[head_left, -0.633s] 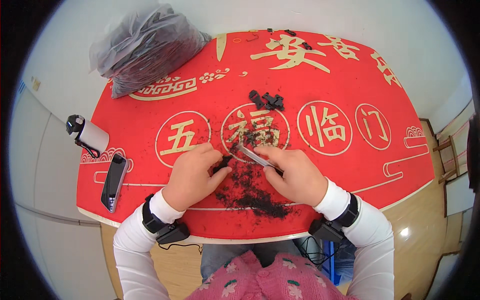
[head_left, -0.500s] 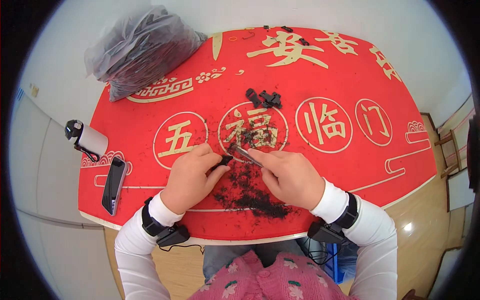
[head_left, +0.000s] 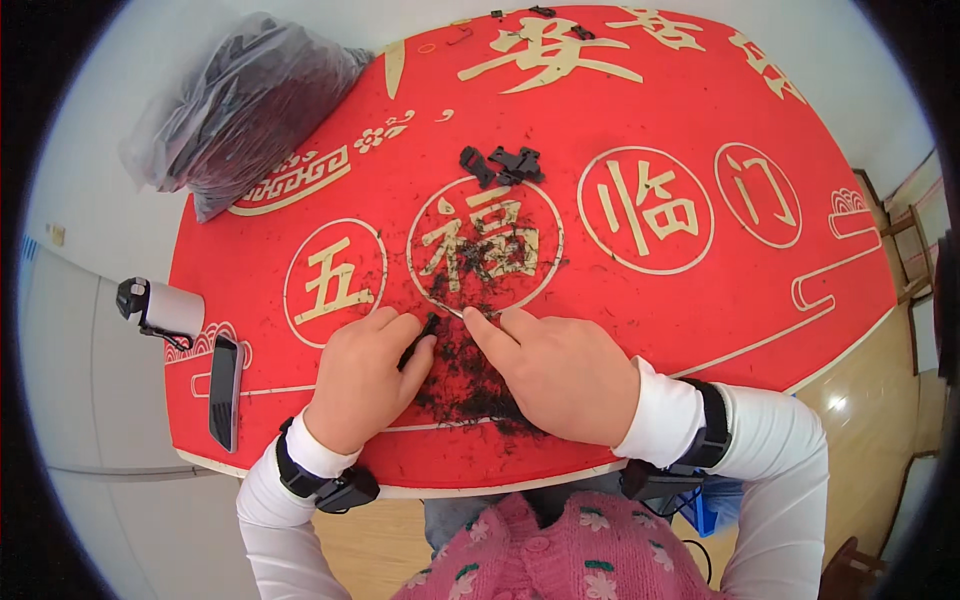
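Note:
My left hand pinches a small black plastic piece between thumb and fingers; most of it is hidden, and it resembles the buckles farther back. Closed around a slim metal knife, my right hand has its index finger stretched along the tool. The knife's tip lies close by the black piece; its handle is covered by my palm. Black shavings are scattered beneath and between both hands. Beyond them, several black plastic buckles rest in a small heap.
The red cloth-topped table carries a large bag of dark items at the far left. A phone and a white bottle with a black lid are at the left edge. More small black parts lie at the far edge.
The view has shifted, so the table's contents sit higher and slightly left. My right hand has turned, and the knife now shows only its tip. My left hand still holds the black piece.

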